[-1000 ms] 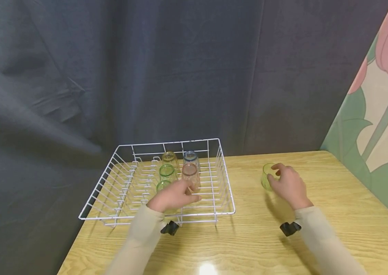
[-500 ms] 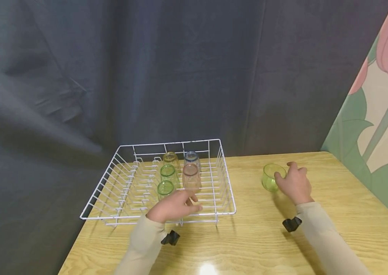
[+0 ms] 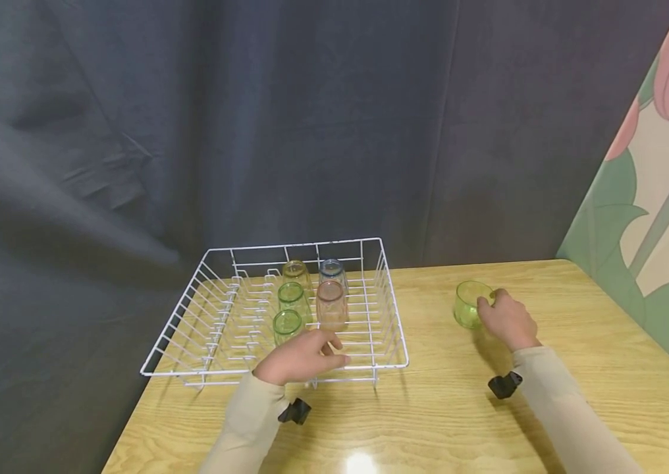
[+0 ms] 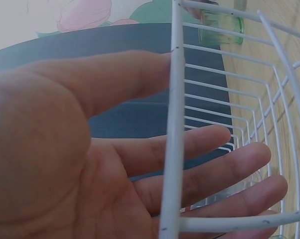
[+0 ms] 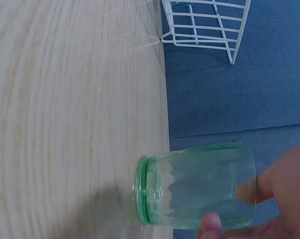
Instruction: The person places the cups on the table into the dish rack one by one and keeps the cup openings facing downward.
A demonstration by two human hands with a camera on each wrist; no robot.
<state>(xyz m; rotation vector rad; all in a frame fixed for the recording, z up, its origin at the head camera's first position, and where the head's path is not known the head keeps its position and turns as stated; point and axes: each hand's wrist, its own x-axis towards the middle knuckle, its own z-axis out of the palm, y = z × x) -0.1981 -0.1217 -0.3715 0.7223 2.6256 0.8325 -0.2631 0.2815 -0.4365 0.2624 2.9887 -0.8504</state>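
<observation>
A yellow-green drinking glass (image 3: pixel 469 308) stands upright on the table at right. My right hand (image 3: pixel 508 319) holds it by the rim, thumb and fingers curled at its near right side. In the right wrist view the glass (image 5: pixel 195 186) looks pale green, with a fingertip in front of its wall and another behind the rim. Over the front of a white wire dish rack (image 3: pixel 392 309) hovers my left hand (image 3: pixel 301 355), holding nothing. Its fingers (image 4: pixel 225 169) are loosely extended in the left wrist view, crossed by the rack's rail (image 4: pixel 173 134).
Upside-down glasses stand in the rack: a yellow one (image 3: pixel 295 270), a blue one (image 3: pixel 332 268), a pink one (image 3: pixel 331 303) and green ones (image 3: pixel 291 296). Wooden table (image 3: pixel 429 408) lies around the rack. A dark curtain (image 3: pixel 322 131) hangs behind, and a flowered panel (image 3: pixel 660 217) borders the right.
My right hand first drew back rightward from the glass, then its fingers closed in on the rim. My left hand sank slightly toward the rack's front, uncovering more of the nearest green glass.
</observation>
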